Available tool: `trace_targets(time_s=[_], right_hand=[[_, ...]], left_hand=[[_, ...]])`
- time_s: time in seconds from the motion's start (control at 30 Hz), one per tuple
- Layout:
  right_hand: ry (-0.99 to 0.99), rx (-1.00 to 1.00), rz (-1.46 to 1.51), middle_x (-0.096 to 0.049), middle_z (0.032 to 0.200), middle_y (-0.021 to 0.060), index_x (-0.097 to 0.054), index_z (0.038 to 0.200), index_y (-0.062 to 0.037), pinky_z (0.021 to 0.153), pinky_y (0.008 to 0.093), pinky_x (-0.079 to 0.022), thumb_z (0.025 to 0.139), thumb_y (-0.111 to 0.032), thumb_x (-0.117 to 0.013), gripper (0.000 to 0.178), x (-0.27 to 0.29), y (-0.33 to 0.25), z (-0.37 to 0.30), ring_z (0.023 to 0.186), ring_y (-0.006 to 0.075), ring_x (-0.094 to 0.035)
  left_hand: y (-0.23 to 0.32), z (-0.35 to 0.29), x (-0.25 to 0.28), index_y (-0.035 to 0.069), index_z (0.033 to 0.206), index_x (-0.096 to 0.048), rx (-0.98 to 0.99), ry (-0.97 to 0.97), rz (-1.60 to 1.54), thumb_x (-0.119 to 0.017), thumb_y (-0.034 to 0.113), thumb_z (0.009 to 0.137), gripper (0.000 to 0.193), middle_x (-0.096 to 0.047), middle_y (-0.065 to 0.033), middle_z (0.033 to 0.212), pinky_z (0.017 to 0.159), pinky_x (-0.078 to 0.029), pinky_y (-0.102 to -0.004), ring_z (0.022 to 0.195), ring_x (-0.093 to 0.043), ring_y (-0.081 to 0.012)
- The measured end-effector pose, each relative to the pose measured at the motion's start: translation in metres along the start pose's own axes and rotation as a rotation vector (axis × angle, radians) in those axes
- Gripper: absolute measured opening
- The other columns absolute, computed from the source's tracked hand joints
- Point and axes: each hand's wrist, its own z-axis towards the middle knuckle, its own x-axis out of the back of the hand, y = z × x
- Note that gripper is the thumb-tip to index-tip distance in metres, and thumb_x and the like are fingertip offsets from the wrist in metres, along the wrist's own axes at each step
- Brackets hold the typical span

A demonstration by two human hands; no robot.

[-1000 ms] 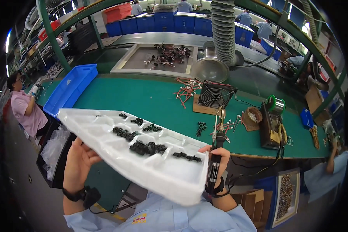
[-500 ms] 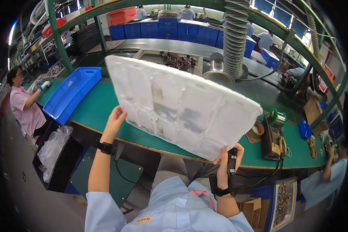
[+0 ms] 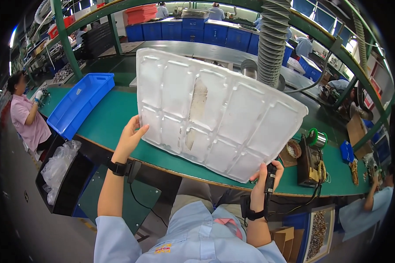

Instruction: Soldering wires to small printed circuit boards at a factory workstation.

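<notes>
A large white plastic tray (image 3: 232,111), moulded into several shallow compartments, is held up at a tilt above the green bench. Brownish patches mark two of its compartments. My left hand (image 3: 130,136) grips its left edge, thumb on the near face and the other fingers partly behind it. At the lower right corner my right hand (image 3: 267,173) closes on the tray. A black cylinder (image 3: 270,179) with a ribbed cable end lies along the right hand; whether it is held or strapped on, I cannot tell. Black straps circle both wrists.
A blue bin (image 3: 81,105) sits on the bench at left, above a black crate with clear plastic bags (image 3: 61,168). At right are a solder spool (image 3: 317,138) and a brown box-like unit (image 3: 308,164) with cables. A ribbed duct (image 3: 273,44) hangs behind. People sit at both sides.
The tray has swung more face-on and shifted slightly right, its left side rising. It now covers the pan of dark parts behind it. Both hands keep their hold.
</notes>
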Motion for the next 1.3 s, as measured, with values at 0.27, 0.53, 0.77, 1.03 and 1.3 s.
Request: trace_targets(time_s=[0.27, 0.53, 0.77, 1.03, 1.3], right_hand=[[-0.051, 0.041, -0.005, -0.048, 0.068, 0.0028, -0.042, 0.106, -0.0032, 0.052, 0.0204, -0.037, 0.088, -0.011, -0.055, 0.024, 0.005, -0.015, 0.005, 0.051, 0.0099, -0.05], [-0.059, 0.054, 0.097, -0.05, 0.074, 0.0021, -0.04, 0.11, -0.0056, 0.049, 0.0196, -0.036, 0.089, -0.008, -0.055, 0.026, 0.008, -0.021, 0.005, 0.051, 0.0064, -0.043], [-0.069, 0.07, 0.186, -0.049, 0.072, 0.0067, -0.04, 0.107, -0.0044, 0.044, 0.0217, -0.039, 0.084, -0.004, -0.056, 0.028, 0.004, -0.025, 0.011, 0.046, 0.012, -0.046], [-0.359, 0.449, 0.105, -0.057, 0.091, 0.0111, -0.037, 0.102, -0.0084, 0.056, 0.0219, -0.042, 0.08, 0.0, -0.056, 0.031, -0.023, -0.011, -0.004, 0.055, 0.0131, -0.048], [-0.981, 0.34, -0.163, -0.062, 0.094, 0.0136, -0.054, 0.095, -0.0085, 0.065, 0.0262, -0.047, 0.077, 0.005, -0.063, 0.025, -0.052, 0.043, -0.051, 0.072, 0.019, -0.062]], left_hand=[[0.02, 0.007, 0.0, -0.002, 0.125, -0.044, -0.016, 0.009, 0.214, -0.059, 0.014, 0.087, 0.044, -0.057, -0.0106, 0.11, 0.083, -0.046, -0.028, 0.099, -0.055, -0.0163], [0.017, 0.008, -0.005, -0.003, 0.127, -0.042, -0.05, -0.007, 0.03, -0.055, 0.009, 0.088, 0.043, -0.055, -0.0102, 0.115, 0.086, -0.045, -0.0283, 0.105, -0.053, -0.0175], [0.037, 0.015, 0.002, -0.003, 0.132, -0.037, -0.147, 0.026, 0.065, -0.054, 0.007, 0.088, 0.048, -0.05, -0.0122, 0.123, 0.09, -0.042, -0.029, 0.111, -0.049, -0.0183], [0.049, -0.033, 0.016, -0.002, 0.138, -0.028, -0.122, 0.238, -0.296, -0.034, 0.051, 0.094, 0.07, -0.038, -0.0167, 0.136, 0.104, -0.029, -0.0353, 0.124, -0.039, -0.0236], [0.067, -0.191, -0.045, -0.002, 0.14, -0.017, -0.02, 0.266, -0.807, -0.032, 0.081, 0.071, 0.108, -0.035, -0.0196, 0.138, 0.098, -0.039, -0.0429, 0.122, -0.042, -0.0311]])
